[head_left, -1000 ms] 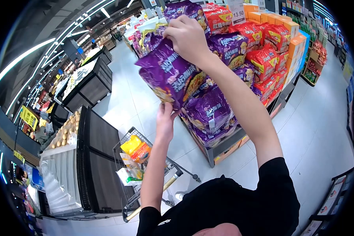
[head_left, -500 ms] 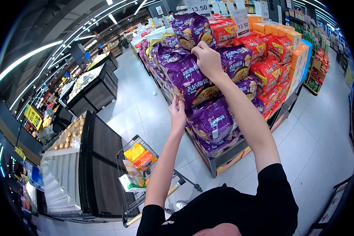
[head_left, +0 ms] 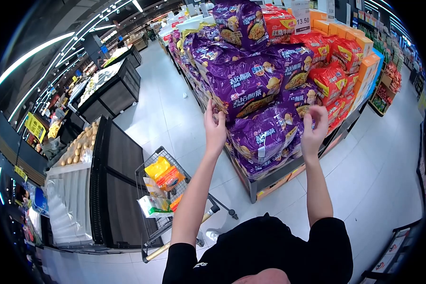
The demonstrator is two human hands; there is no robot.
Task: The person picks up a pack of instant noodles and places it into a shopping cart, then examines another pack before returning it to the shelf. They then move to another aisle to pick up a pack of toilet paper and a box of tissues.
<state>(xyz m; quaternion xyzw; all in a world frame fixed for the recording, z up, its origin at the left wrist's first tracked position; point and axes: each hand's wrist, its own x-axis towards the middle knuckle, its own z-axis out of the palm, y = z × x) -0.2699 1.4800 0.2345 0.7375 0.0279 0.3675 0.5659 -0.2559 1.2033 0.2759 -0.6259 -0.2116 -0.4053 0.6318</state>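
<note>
A large purple multipack of instant noodles (head_left: 248,85) rests in the front of a stack of like packs, its printed face tilted toward me. My left hand (head_left: 215,128) is at its lower left corner, which lies between the fingers and thumb. Apart from the packs, my right hand (head_left: 315,130) hovers in front of the stack's right side, fingers curled and spread from the thumb, holding nothing. Below is another purple pack (head_left: 265,135), and one more purple pack (head_left: 241,26) sits on top.
Red noodle packs (head_left: 329,80) and orange boxes (head_left: 367,71) continue the display to the right. A shopping cart (head_left: 162,154) with several packaged goods stands at lower left, beside a dark produce stand (head_left: 123,184). Price signs (head_left: 302,19) rise behind the stack.
My right hand has left the top of the large purple pack and moved down and right. The left hand stays at the pack's lower left corner. The view has tilted slightly downward.
</note>
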